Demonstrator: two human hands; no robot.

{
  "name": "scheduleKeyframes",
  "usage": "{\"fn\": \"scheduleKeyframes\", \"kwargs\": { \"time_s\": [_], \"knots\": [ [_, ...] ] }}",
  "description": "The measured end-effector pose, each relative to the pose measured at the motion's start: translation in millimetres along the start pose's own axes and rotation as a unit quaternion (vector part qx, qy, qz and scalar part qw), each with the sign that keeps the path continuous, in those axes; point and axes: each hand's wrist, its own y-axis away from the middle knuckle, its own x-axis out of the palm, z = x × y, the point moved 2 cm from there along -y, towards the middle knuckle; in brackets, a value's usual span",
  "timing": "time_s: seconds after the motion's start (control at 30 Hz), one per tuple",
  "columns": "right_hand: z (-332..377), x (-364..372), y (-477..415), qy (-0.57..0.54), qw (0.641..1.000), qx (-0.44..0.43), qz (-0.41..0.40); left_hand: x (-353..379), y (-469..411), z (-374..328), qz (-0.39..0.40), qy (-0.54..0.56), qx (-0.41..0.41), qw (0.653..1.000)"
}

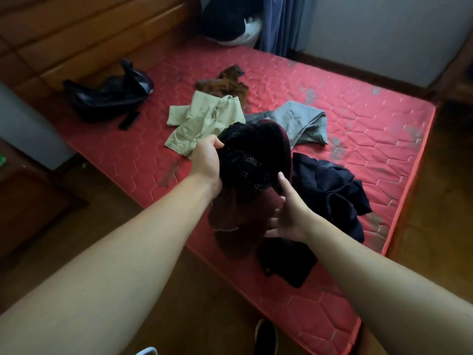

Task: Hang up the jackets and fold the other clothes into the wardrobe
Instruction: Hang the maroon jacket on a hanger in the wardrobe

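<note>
A dark maroon garment with a black knitted lining [252, 160] hangs bunched above the red mattress [358, 155]. My left hand [207, 160] grips its upper left edge. My right hand [289, 213] touches its lower right side, fingers spread and partly under the cloth. Its lower end drapes over the mattress's near edge. Loose on the mattress lie beige shorts [202, 121], a brown garment [225, 83], a grey garment [299, 121], a navy garment [330, 190] and a black leather jacket [107, 93].
A small black cloth [286, 262] lies at the mattress's near edge. A wooden headboard [76, 34] stands at the left, a blue curtain [281, 21] at the back, and a dark bundle [230, 21] in the far corner. A bedside cabinet [25, 196] stands left. Wooden floor surrounds the bed.
</note>
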Motion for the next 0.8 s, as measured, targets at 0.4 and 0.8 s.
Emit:
{"fn": "scheduleKeyframes", "kwargs": {
  "time_s": [0.4,0.8],
  "knots": [
    [78.5,165.4,82.0,0.174,0.968,-0.117,0.14,-67.5,80.2,-59.0,-0.005,-0.056,0.099,0.993],
    [84.8,354.3,180.2,0.342,0.864,-0.344,0.137,-166.8,189.5,-153.0,0.058,0.015,0.171,0.983]
  ]
}}
